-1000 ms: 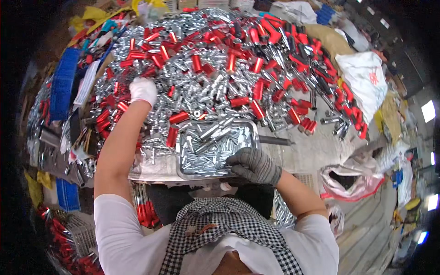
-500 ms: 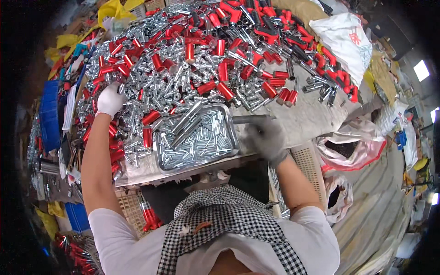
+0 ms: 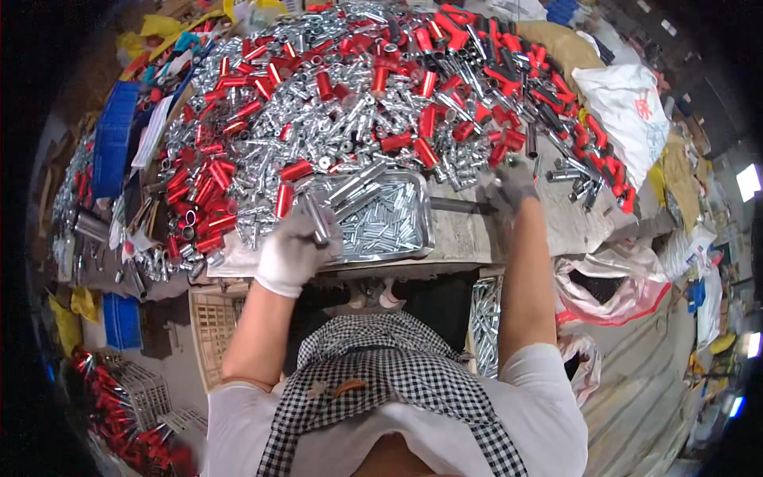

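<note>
My left hand (image 3: 292, 253), in a white glove, is closed around a silver metal tube (image 3: 317, 219) that stands tilted at the left side of a metal tray (image 3: 427, 238). Inside the tray lie many short silver pins (image 3: 389, 224) and a few longer metal tubes (image 3: 354, 184). To the right, my gloved right hand (image 3: 510, 191) is smeared by motion, so its fingers cannot be made out. It is just in front of some red tubes (image 3: 505, 141). A dark bar (image 3: 457, 205) runs from the tray's right side toward that hand.
A large heap of silver metal parts (image 3: 318, 127) and red sleeves covers the table (image 3: 461, 246). Red-and-black handles (image 3: 568, 119) lie at the far right beside a white sack (image 3: 628, 111). An open sack (image 3: 612, 286) stands right of the table; a blue crate (image 3: 114, 135) is at the left.
My left hand has come from the heap at the left to the tray's left side, with a silver tube in it. My right hand has moved right and away from me, toward the red tubes.
</note>
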A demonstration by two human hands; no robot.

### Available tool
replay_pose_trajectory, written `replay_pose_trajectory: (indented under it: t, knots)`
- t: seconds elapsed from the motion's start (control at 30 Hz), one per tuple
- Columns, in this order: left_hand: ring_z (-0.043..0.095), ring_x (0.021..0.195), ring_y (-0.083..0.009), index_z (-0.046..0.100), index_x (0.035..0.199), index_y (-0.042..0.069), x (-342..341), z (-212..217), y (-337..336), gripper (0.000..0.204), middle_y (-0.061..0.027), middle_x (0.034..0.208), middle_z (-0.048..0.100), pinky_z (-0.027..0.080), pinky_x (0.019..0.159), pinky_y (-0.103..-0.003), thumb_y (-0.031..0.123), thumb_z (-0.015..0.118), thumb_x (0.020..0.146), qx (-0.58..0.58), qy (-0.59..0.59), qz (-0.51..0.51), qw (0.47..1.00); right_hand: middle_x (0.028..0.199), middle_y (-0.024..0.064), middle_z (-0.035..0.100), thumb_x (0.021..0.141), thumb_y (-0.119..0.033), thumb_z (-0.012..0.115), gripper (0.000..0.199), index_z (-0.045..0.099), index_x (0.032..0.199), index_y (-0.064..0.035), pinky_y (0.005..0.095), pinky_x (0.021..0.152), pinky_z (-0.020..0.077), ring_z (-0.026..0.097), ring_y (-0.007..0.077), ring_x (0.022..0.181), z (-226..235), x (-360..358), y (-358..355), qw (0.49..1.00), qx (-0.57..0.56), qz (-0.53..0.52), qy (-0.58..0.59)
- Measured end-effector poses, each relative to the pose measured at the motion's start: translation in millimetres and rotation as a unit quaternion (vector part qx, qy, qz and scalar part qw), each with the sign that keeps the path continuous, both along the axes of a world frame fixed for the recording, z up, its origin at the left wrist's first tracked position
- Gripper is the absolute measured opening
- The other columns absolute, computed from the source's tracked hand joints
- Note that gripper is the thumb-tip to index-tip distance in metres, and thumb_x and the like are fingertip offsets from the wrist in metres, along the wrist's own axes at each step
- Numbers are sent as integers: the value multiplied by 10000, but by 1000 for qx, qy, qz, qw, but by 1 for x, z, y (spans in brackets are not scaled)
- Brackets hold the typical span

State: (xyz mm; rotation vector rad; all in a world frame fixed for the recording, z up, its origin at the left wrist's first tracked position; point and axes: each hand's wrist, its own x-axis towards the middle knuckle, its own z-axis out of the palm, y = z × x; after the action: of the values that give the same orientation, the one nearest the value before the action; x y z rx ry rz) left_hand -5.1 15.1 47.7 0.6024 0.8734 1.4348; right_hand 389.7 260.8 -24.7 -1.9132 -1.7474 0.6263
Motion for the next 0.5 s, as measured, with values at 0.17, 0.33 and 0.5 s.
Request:
replay_pose_trajectory:
  t: [0.17,0.33,0.5]
  knots:
    - [617,681,-173,638,824,-3,22,-25,-9,234,-65,737,640,526,666,-267,-165,674,658,322,508,128,788,771,14,585,875,-160,576,376,558,1214,3,241,557,449,558,108,628,46,-64,-110,855,-9,103,508]
    - [588,633,-120,614,955,7,32,-9,-13,175,-24,734,620,466,568,-253,-22,610,783,250,448,27,858,932,41,636,868,-194,616,480,534,1287,25,269,719,499,584,122,799,45,-148,-210,909,54,257,324]
    - [590,741,-71,608,1091,-40,42,18,-36,291,-37,836,635,489,676,-228,90,676,840,80,327,62,940,1071,156,666,875,-192,690,453,552,1260,0,356,861,518,653,224,967,16,-187,-251,901,114,313,278]
